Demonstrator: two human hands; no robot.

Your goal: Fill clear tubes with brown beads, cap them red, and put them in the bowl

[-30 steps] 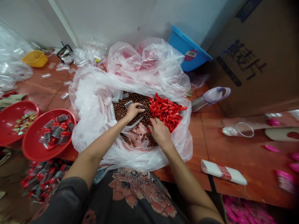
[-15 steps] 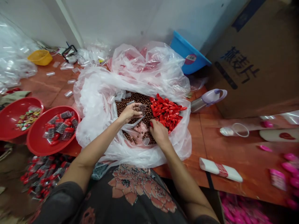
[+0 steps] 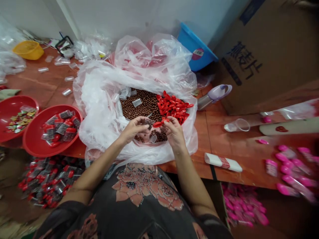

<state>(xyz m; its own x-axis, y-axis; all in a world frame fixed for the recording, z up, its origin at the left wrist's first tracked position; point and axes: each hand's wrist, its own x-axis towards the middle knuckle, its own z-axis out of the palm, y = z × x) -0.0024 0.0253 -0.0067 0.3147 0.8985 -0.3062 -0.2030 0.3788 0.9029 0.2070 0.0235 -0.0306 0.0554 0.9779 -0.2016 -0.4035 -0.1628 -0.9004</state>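
My left hand [image 3: 136, 128] pinches a small clear plastic container [image 3: 149, 123] that looks partly filled with brown balls. Close on its right, my right hand [image 3: 173, 131] grips a red cap [image 3: 157, 124] between thumb and fingers. The cap lies close to the container's end; whether they touch I cannot tell. Beneath both hands spreads a white plastic bag [image 3: 97, 109] holding many brown balls [image 3: 147, 101]. A heap of red caps [image 3: 174, 106] sits at its right side. Several clear containers [image 3: 137, 103] rest on the balls.
Two red bowls stand at left, one with filled red-capped containers [image 3: 62, 126], the other with small wrapped pieces [image 3: 21, 121]. A blue basin [image 3: 196, 46], a lilac-topped bottle [image 3: 214, 96] and a large cardboard box [image 3: 269, 66] are at right. Pink-capped containers [image 3: 289, 166] lie farther right.
My right hand has come up from the bag's front with a red cap and is now beside the container in my left hand. The whole view has shifted slightly.
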